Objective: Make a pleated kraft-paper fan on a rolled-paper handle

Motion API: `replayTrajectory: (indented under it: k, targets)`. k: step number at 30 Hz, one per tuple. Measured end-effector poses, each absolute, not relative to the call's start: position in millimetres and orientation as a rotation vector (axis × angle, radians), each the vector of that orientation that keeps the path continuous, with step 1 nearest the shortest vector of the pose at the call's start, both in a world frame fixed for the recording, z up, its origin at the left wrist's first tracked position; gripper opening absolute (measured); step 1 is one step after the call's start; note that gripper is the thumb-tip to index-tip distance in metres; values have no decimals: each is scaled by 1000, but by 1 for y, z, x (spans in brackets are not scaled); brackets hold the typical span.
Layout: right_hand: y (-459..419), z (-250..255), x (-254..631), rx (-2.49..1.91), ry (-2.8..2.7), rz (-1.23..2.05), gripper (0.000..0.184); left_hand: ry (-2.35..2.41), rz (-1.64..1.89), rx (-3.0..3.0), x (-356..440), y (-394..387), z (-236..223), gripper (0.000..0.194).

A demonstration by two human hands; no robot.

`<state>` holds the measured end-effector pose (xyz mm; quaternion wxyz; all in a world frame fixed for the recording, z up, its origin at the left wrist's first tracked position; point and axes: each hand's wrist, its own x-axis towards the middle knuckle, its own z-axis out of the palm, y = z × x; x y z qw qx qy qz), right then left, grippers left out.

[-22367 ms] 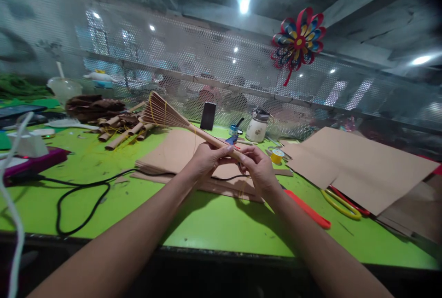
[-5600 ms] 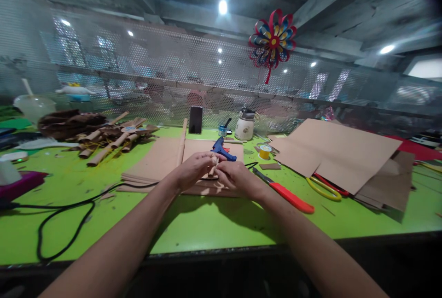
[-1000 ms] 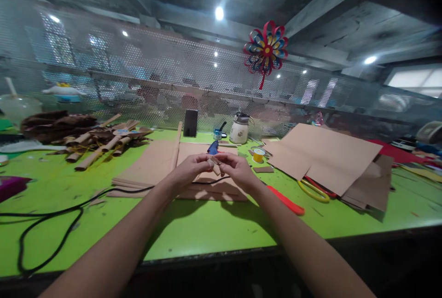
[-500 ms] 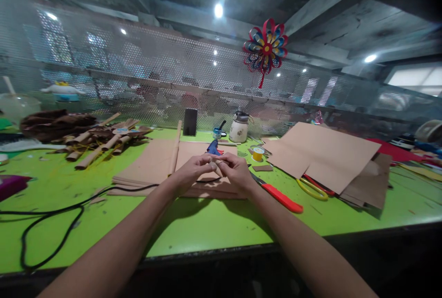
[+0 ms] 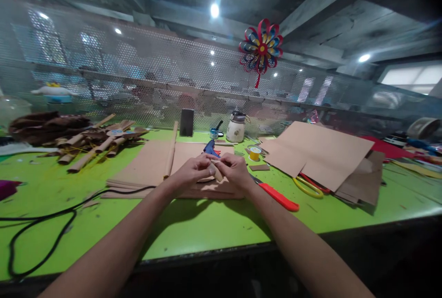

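Note:
Between the fingertips of both hands is a small piece of brown paper, pinched over a stack of brown card sheets. My left hand grips it from the left, and my right hand holds it from the other side. Fingers cover much of the piece, so its full shape is hidden. Just behind the hands lies a blue glue gun. A rolled paper tube rests on the sheets left of my hands. Close to my right wrist is a red-handled utility knife.
Right of the hands stand a yellow spool, yellow-handled scissors and large brown card sheets. A black cable loops at left, near bundled paper tubes. A flask and a phone stand at the back.
The small brown paper piece shows more between my fingers and sits at a different tilt. Both hands stay together over the stack; the whole view has shifted slightly.

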<state>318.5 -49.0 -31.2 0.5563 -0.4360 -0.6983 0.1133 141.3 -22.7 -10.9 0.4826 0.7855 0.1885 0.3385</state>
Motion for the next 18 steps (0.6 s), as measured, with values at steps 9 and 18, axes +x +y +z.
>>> replayTrajectory:
  k: [9, 18]
  targets:
    - [-55, -27, 317, -1088, -1518, 242, 47, 507, 691, 1895, 151, -26, -17, 21]
    - [-48, -21, 323, -1021, -1548, 553, 41, 599, 856, 1766, 141, -19, -16, 26]
